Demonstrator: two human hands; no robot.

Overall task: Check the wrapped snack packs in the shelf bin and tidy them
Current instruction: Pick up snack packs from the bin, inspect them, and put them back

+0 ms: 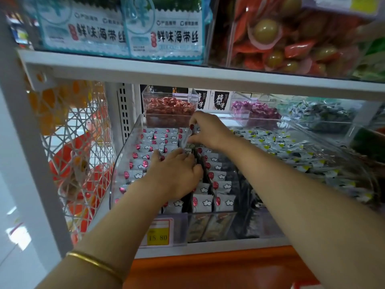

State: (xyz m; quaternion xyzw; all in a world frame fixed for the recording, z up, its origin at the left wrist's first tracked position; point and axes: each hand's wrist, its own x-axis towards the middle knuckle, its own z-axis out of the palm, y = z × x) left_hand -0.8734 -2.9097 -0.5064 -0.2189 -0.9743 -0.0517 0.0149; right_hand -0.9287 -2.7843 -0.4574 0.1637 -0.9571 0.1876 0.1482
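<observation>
Snack packs in bin, perhaps in rows.

Glossy white film wraps the packs, which stand in a clear, shiny plastic bin below a smooth, white-painted metal shelf. A polished gold-coloured metal bangle gleams on the left wrist. The side panel is white-coated mesh, and the yellow paper price tag sits behind clear plastic.

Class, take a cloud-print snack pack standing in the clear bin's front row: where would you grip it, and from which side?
Pinch the top crimped edge of the cloud-print snack pack from above. It stands upright, pressed between neighbours behind the clear bin's front wall, so probably only that edge is free.
</observation>
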